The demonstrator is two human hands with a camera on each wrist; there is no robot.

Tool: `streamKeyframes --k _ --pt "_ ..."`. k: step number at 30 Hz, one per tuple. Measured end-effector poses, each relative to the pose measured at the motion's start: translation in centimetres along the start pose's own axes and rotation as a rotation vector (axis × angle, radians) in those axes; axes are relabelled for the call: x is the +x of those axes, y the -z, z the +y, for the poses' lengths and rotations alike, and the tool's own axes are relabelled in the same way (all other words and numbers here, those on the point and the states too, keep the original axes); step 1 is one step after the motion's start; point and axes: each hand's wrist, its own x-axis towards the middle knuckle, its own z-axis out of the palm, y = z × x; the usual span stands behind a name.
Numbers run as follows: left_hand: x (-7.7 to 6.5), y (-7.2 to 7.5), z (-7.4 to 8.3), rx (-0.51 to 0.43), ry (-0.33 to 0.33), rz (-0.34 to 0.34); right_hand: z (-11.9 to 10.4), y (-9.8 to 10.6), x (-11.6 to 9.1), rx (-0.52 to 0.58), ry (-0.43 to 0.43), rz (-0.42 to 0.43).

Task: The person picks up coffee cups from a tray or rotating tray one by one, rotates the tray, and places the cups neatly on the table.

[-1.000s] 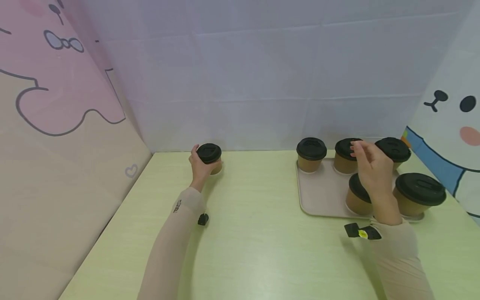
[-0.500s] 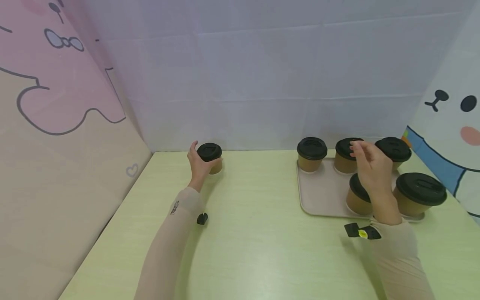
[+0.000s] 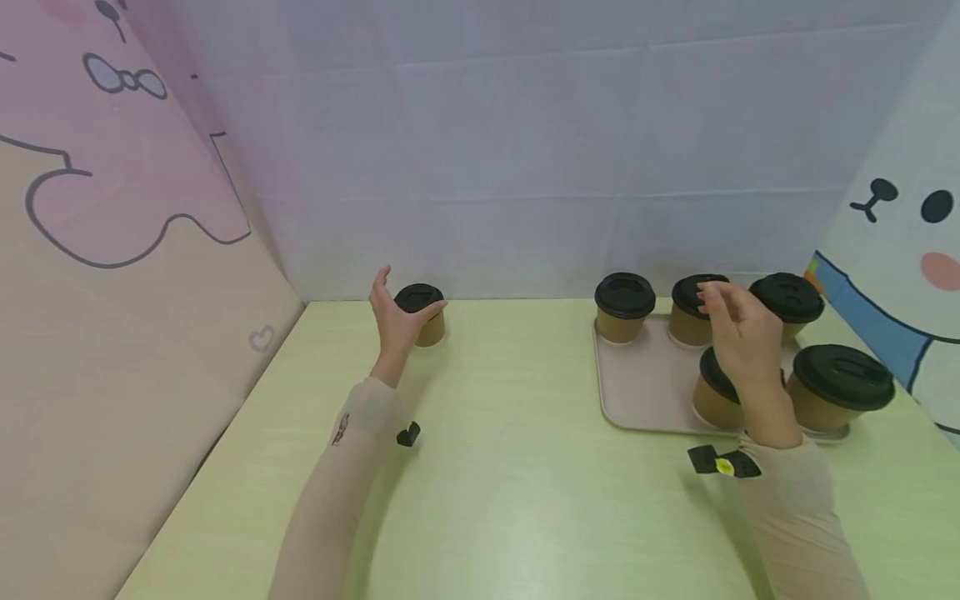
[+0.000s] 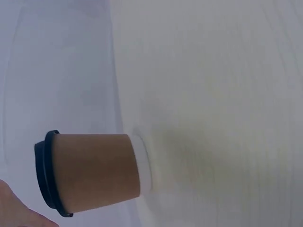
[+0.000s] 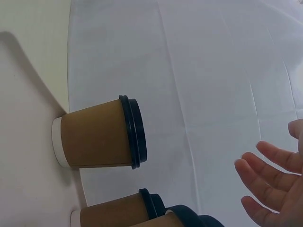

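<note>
A brown paper coffee cup with a black lid stands upright near the table's back edge. My left hand is spread beside it, thumb and fingers apart around the lid's near side. In the left wrist view the cup stands on its white base and only a bit of the left hand shows by the lid. My right hand hovers above the grey tray, fingers loosely bent and holding nothing. Several lidded coffee cups stand on that tray; the hand partly hides some of them.
On the tray, one cup stands at the back left corner and a larger-looking cup at the front right. A white cloth wall closes off the back of the pale table. Printed side panels flank it.
My left hand's fingers have come away from the cup and opened wider, the hand lifting slightly up and left. The cup stays standing in place. The right hand has hardly moved.
</note>
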Motion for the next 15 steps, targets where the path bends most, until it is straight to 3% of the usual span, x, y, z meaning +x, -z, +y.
streamKeyframes --k 5,15 --pt "-0.8 0.1 1.8 -0.037 -0.018 0.018 0.0 0.0 0.0 -0.008 -0.010 -0.006" --pt "-2.6 1.0 4.5 -0.132 0.032 0.024 0.2 -0.1 0.0 0.018 0.012 0.000"
